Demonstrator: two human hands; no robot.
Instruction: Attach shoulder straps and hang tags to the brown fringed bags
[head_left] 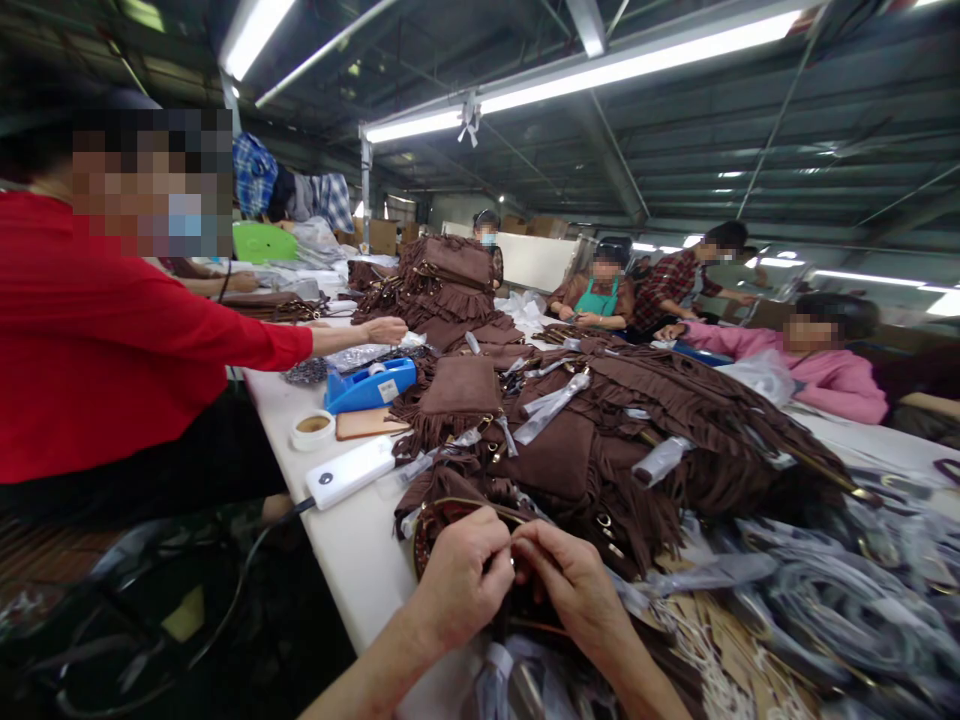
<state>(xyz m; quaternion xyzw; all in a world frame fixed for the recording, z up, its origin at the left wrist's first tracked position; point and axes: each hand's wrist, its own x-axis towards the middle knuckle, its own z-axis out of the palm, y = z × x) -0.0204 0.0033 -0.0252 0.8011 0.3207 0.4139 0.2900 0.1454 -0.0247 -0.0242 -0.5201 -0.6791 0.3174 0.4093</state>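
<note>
Close together over a brown fringed bag (431, 525) are my left hand (465, 565) and my right hand (566, 575). The bag's zipped edge curves behind my knuckles, and its patterned lining shows at the left. My left fingers are curled tight, with the thumb pressed against them. Thumb and fingers of my right hand pinch together at the same spot. A tiny shiny metal piece glints between the hands; what it belongs to is hidden. Just below lies a dark strip whose end is wrapped in clear plastic (495, 668).
Brown fringed bags (555, 450) pile up ahead. Left on the table are a white device (351, 473) with a cable, a tape roll (312, 430) and a blue tape dispenser (371, 385). Plastic-wrapped straps (840, 600) lie right. A red-sleeved co-worker (247, 310) reaches in; others sit beyond.
</note>
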